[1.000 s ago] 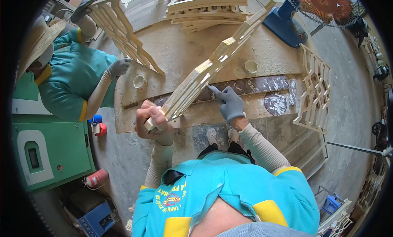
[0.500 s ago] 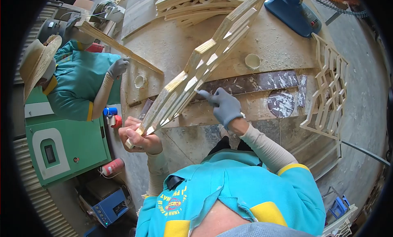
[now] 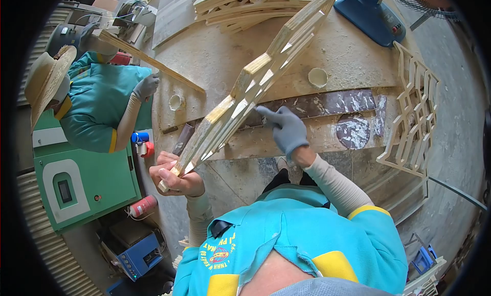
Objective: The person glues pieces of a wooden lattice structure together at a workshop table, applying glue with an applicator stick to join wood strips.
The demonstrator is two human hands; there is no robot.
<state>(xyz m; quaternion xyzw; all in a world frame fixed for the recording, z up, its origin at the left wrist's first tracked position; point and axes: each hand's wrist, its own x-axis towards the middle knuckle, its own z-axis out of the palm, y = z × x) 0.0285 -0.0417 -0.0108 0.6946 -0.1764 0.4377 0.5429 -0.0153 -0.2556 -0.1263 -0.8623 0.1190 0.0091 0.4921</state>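
My bare left hand (image 3: 179, 179) grips the near end of a wooden lattice panel (image 3: 236, 97), its fingers and thumb closed round the corner. The panel is seen nearly edge-on, tilted up and away to the upper right above the bench, with pale angled faces and narrow gaps. My right hand (image 3: 289, 131), in a grey glove, is at the panel's right side. Its index finger stretches out with the tip right by the lattice edge, while the other fingers are loosely bent. Under the panel lies a dark strip smeared with white filler (image 3: 327, 103).
On the workbench (image 3: 225, 55) stand two small round cups (image 3: 317, 77), a stack of lattice pieces (image 3: 250, 9) and a blue fan base (image 3: 369, 17). Another lattice panel (image 3: 411, 112) leans at the right edge. At left a co-worker (image 3: 97, 96) holds a long wooden strip (image 3: 153, 63).
My right hand has shifted slightly right and down, its index finger still by the panel. The left hand keeps its grip, and the panel is almost unmoved.
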